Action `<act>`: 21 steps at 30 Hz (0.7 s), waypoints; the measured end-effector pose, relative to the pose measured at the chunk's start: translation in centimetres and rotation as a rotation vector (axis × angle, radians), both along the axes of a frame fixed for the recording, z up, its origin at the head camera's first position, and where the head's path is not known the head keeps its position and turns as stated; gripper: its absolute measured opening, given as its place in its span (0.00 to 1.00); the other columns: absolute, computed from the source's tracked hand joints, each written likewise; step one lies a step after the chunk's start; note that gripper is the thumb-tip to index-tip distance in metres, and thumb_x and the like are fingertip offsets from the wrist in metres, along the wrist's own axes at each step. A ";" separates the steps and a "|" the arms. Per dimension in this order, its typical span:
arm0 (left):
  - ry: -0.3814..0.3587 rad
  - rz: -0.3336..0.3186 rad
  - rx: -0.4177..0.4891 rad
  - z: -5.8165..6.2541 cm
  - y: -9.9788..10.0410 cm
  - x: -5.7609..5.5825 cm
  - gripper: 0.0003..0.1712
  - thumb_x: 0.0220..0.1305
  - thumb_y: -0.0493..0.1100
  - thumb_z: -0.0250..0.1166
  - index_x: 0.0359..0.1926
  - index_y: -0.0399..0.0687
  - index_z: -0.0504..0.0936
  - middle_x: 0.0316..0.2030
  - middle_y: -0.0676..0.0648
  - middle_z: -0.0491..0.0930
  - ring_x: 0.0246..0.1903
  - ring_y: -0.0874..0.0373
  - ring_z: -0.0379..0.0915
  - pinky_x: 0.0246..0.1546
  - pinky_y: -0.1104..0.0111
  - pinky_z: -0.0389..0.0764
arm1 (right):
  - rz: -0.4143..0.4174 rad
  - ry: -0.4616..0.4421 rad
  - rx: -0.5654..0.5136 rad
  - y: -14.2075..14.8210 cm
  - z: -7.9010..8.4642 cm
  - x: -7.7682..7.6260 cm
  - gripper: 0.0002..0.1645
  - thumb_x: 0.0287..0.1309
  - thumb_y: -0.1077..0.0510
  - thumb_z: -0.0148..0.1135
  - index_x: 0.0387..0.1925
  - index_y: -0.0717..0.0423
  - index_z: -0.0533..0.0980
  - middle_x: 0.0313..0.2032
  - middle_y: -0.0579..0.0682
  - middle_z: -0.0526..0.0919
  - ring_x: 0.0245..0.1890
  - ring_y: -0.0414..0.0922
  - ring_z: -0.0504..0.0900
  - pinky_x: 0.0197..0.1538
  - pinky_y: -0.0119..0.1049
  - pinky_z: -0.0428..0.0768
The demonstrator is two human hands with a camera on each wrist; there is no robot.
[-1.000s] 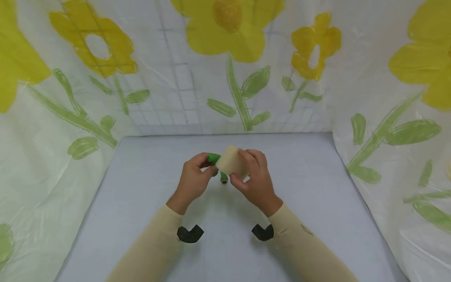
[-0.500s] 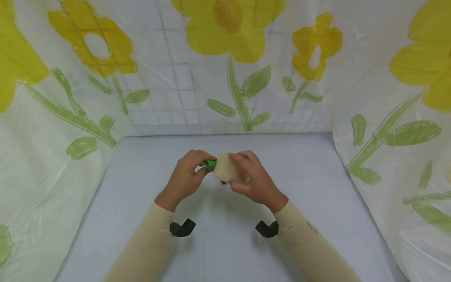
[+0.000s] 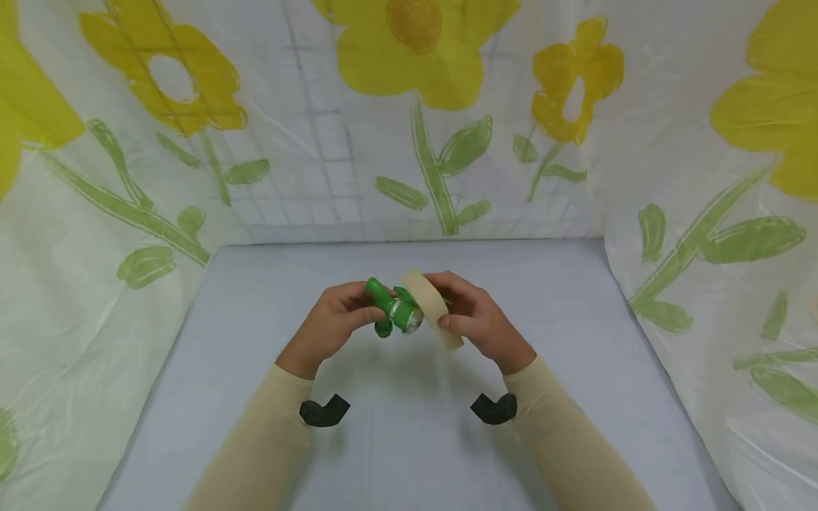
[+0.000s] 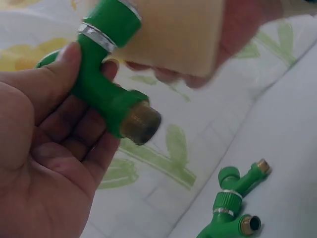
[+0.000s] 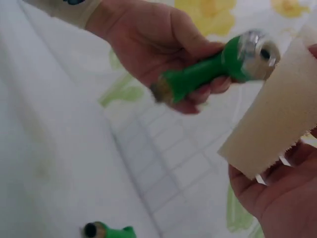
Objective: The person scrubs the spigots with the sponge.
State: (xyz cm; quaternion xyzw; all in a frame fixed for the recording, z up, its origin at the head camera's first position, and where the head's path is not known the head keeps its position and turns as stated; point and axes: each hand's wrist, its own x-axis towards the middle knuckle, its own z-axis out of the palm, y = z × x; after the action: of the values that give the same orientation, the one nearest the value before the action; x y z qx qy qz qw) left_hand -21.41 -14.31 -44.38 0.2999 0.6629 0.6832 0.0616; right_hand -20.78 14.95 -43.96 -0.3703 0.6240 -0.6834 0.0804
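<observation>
My left hand [image 3: 327, 323] grips a green Y-shaped pipe fitting [image 4: 94, 82] between thumb and fingers. It has a silver collar and a brass threaded end that points down in the left wrist view. My right hand [image 3: 478, 312] holds a cream-coloured, bent sheet [image 3: 427, 298] by its side. In the right wrist view the sheet [image 5: 277, 114] shows a rough, jagged edge; its material is unclear. The sheet is close beside the fitting's silver-ended part; whether they touch I cannot tell. A second green fitting [image 4: 229, 203] with brass threaded ends lies on the table, mostly hidden in the head view.
A pale cloth-covered table [image 3: 409, 440] lies under both hands. Hanging sheets [image 3: 287, 142] printed with yellow flowers stand at the back and both sides. A dark curved piece [image 3: 324, 411] sits by the left wrist, another [image 3: 495, 409] by the right.
The hands have moved slightly apart. The left hand has turned the fitting, so its silver end now faces the sheet. The sheet has been tilted and shows its curved, narrower side.
</observation>
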 end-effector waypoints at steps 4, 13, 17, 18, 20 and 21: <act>-0.098 -0.027 0.167 -0.7 0.2 -0.3 0.09 0.75 0.33 0.71 0.53 0.36 0.87 0.46 0.43 0.87 0.46 0.54 0.84 0.47 0.65 0.87 | 0.098 -0.127 -0.043 0.2 -1.2 0.1 0.34 0.70 0.67 0.59 0.76 0.53 0.74 0.59 0.53 0.80 0.52 0.49 0.80 0.51 0.41 0.83; -0.222 -0.158 0.200 -2.9 1.0 -0.4 0.06 0.75 0.38 0.73 0.50 0.46 0.89 0.41 0.47 0.88 0.38 0.59 0.85 0.41 0.67 0.88 | 0.076 -0.242 -0.134 -0.4 -1.0 0.2 0.31 0.71 0.62 0.60 0.74 0.52 0.75 0.59 0.56 0.80 0.52 0.49 0.81 0.50 0.40 0.85; -0.200 -0.128 0.326 -2.7 0.6 -0.7 0.09 0.76 0.43 0.72 0.52 0.44 0.89 0.40 0.47 0.87 0.34 0.57 0.86 0.39 0.65 0.89 | 0.130 -0.288 -0.075 -0.5 -1.7 0.5 0.30 0.74 0.62 0.58 0.74 0.59 0.72 0.58 0.55 0.80 0.53 0.50 0.81 0.54 0.42 0.84; -0.198 -0.117 0.342 -2.5 0.5 -0.7 0.11 0.76 0.44 0.72 0.52 0.44 0.89 0.41 0.46 0.87 0.35 0.57 0.86 0.40 0.64 0.89 | 0.136 -0.293 -0.073 -0.6 -1.9 0.5 0.30 0.75 0.62 0.57 0.74 0.61 0.71 0.58 0.56 0.80 0.53 0.50 0.80 0.55 0.43 0.84; -0.198 -0.102 0.336 -2.3 0.5 -0.8 0.10 0.75 0.43 0.73 0.52 0.45 0.89 0.41 0.46 0.87 0.36 0.56 0.86 0.45 0.62 0.89 | 0.124 -0.306 -0.097 -0.8 -2.0 0.5 0.31 0.75 0.63 0.56 0.76 0.64 0.68 0.59 0.56 0.79 0.54 0.50 0.81 0.55 0.44 0.84; -0.205 -0.102 0.317 -2.3 0.6 -0.8 0.09 0.75 0.42 0.73 0.51 0.45 0.89 0.42 0.46 0.87 0.38 0.56 0.86 0.48 0.62 0.89 | 0.101 -0.308 -0.122 -0.8 -2.0 0.4 0.31 0.75 0.63 0.55 0.76 0.64 0.68 0.59 0.56 0.79 0.53 0.50 0.82 0.55 0.44 0.85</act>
State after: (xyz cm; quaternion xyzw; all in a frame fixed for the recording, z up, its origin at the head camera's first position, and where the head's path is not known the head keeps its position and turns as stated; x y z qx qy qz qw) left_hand -22.23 -13.71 -46.68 0.2679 0.5212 0.8021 0.1151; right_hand -20.33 14.12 -45.92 -0.2964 0.5421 -0.7638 0.1866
